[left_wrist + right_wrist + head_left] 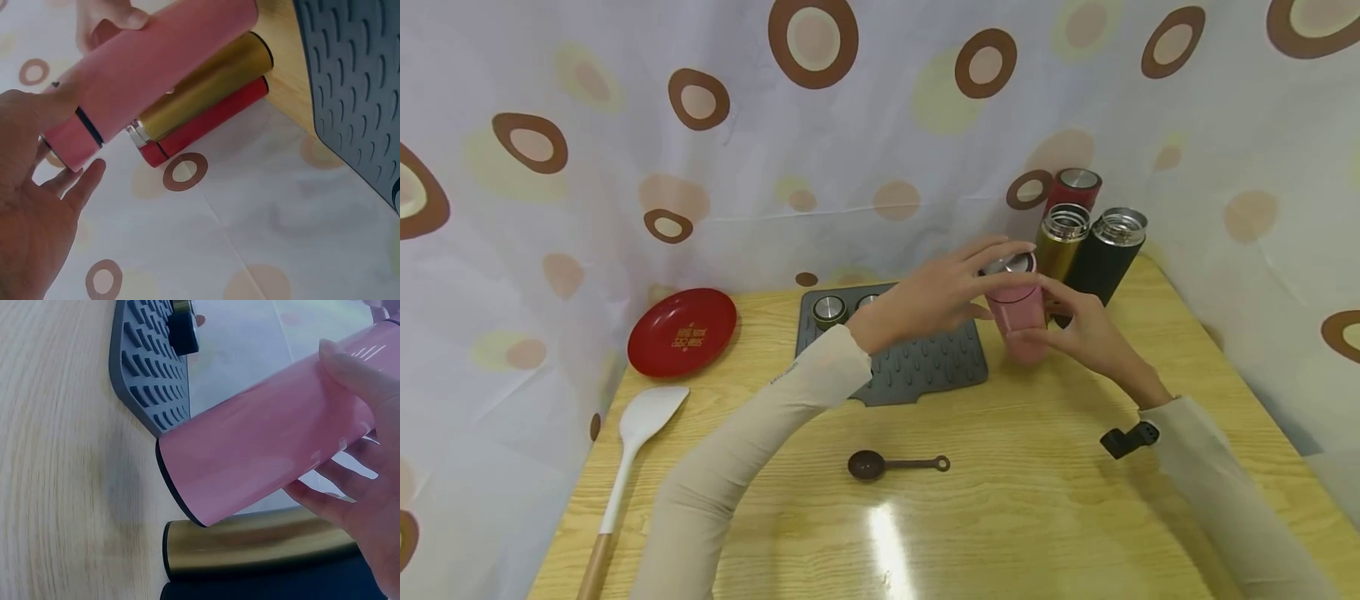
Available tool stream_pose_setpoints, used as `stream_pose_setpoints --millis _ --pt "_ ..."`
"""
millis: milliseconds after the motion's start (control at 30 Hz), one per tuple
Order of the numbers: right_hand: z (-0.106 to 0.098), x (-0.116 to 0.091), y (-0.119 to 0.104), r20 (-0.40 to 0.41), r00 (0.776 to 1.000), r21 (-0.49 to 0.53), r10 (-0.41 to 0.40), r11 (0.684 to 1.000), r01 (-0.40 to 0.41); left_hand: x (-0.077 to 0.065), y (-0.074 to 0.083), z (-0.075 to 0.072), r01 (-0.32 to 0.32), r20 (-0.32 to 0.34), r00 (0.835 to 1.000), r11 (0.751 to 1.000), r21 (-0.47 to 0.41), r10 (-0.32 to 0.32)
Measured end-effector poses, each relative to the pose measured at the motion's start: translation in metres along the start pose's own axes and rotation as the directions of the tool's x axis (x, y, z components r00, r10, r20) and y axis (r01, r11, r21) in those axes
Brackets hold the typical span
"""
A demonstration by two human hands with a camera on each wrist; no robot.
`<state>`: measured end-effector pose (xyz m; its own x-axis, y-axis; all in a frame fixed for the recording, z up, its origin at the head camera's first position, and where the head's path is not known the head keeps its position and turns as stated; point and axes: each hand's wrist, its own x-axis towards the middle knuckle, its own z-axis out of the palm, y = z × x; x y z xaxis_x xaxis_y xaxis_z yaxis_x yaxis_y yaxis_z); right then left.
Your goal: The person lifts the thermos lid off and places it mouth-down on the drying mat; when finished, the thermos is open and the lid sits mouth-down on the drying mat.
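Observation:
A pink thermos with a silver-topped lid is held tilted close over the table, in front of the other flasks. My right hand grips its body, the thumb on one side and the fingers on the other. From the left, my left hand holds the lid between thumb and fingers. In the left wrist view, a dark ring separates the pink lid from the body. The right wrist view shows the black-rimmed base of the thermos beside the gold flask.
Behind the right hand stand open gold and black flasks and a lidded red flask. Lids sit on a grey drying mat. Nearby are a brown scoop, a white spatula and a red plate.

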<state>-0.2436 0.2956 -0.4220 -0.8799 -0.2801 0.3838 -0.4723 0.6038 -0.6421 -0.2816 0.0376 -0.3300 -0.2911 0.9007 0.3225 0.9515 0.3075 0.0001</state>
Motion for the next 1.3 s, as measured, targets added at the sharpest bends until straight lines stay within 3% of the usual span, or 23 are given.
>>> stream_pose_setpoints --millis 100,167,300,367,467,533,633,800,933,1100,1300 --pt "0.001 0.0 -0.002 0.024 1.0 0.01 0.02 1.0 -0.02 0.001 -0.001 -0.004 0.007 0.008 1.0 0.998 -0.058 -0.006" --pt "0.002 -0.001 -0.003 0.041 0.999 0.021 0.033 0.999 -0.034 0.004 -0.001 -0.005 0.021 0.014 1.0 0.999 -0.043 -0.021" --pt "0.006 0.0 -0.005 0.047 0.998 0.019 0.031 0.999 -0.032 0.009 0.001 -0.003 0.126 0.011 0.992 0.992 -0.006 -0.126" --pt "0.008 0.0 -0.004 0.042 0.999 0.0 0.016 1.0 -0.016 0.011 0.004 -0.001 0.223 0.012 0.975 0.975 -0.016 -0.222" --pt "0.011 0.0 -0.004 0.028 1.0 -0.035 0.003 0.999 -0.002 0.014 0.007 0.002 0.355 0.002 0.935 0.935 -0.021 -0.355" --pt "0.012 0.0 -0.004 0.022 1.0 -0.048 0.0 0.999 0.002 0.015 0.008 0.004 0.397 -0.011 0.918 0.918 -0.008 -0.397" --pt "0.013 0.0 -0.004 0.015 1.0 -0.067 0.003 0.998 -0.002 0.015 0.008 0.005 0.368 -0.041 0.929 0.93 0.012 -0.367" --pt "0.017 -0.002 -0.002 0.02 0.999 -0.043 0.036 0.998 -0.035 0.011 0.002 0.004 0.196 0.02 0.981 0.981 -0.016 -0.195" --pt "0.018 -0.004 0.0 0.01 0.999 -0.01 0.047 0.999 -0.047 0.006 0.0 0.002 0.12 0.069 0.991 0.988 -0.096 -0.113" --pt "0.02 -0.003 0.001 0.021 0.997 0.041 0.081 0.996 -0.082 0.007 0.002 0.0 0.183 0.06 0.982 0.978 -0.104 -0.177" --pt "0.024 -0.001 0.004 0.018 0.998 0.002 0.061 0.998 -0.062 0.009 0.005 0.001 0.336 -0.007 0.942 0.94 -0.061 -0.337"
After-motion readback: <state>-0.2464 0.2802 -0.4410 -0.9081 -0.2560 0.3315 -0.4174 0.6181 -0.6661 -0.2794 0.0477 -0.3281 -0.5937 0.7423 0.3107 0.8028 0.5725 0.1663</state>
